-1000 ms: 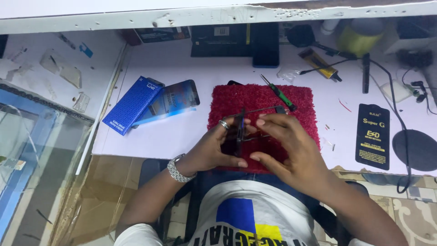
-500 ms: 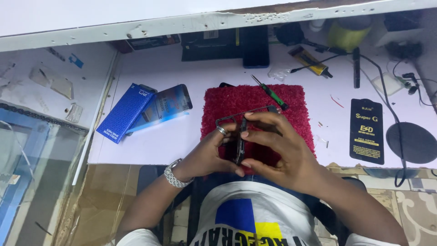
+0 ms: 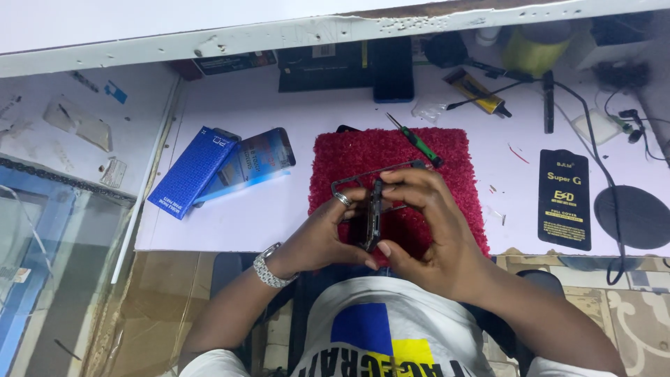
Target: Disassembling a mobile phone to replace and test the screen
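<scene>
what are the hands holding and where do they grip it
Both hands hold a dark phone edge-on above the red mat. The left hand grips its left face and long edge; the right hand pinches its top and bottom ends.

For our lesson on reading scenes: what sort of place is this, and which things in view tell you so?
Probably a phone repair bench. Both hands, left and right, hold a dark phone on edge over a red mat. A green-handled screwdriver, a glue tube and cables lie on the white worktop.
</scene>
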